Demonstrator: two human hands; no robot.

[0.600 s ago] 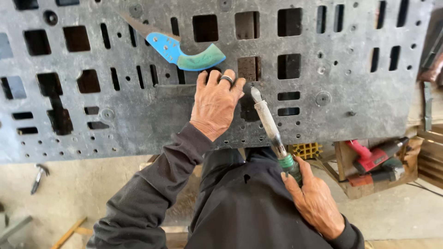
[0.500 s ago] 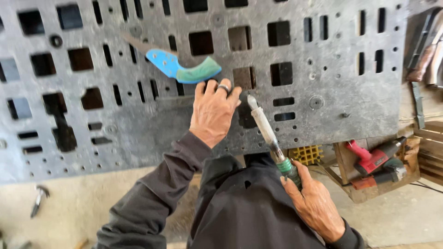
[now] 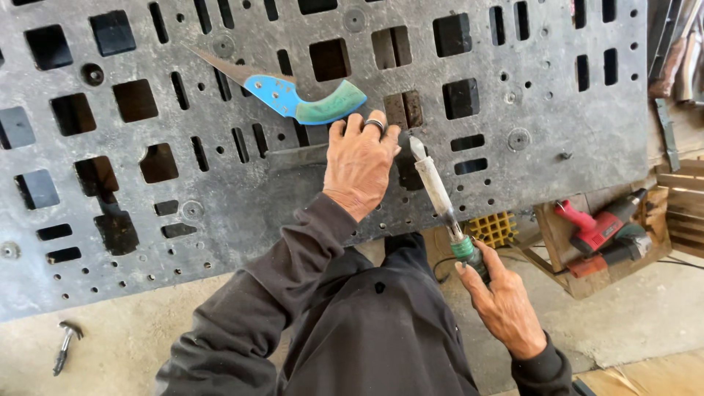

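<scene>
My left hand (image 3: 361, 163) lies flat, fingers together, on a large grey plastic panel (image 3: 242, 198) full of square and slotted holes, pressing a dark strip (image 3: 297, 156) against it. My right hand (image 3: 506, 304) grips the green handle of a long tool with a pale shaft (image 3: 434, 183); its tip touches the panel just right of my left fingertips. A knife with a blue blade base and green handle (image 3: 297, 101) lies on the panel above my left hand.
A red power drill (image 3: 598, 226) rests on a wooden crate at right, beside a yellow grid piece (image 3: 493, 227). Wooden boards stand at the far right edge. A small metal hook tool (image 3: 64, 346) lies on the concrete floor at lower left.
The view has shifted slightly, so the panel sits lower in the frame. Both hands keep their places, the tool tip still beside my left fingers.
</scene>
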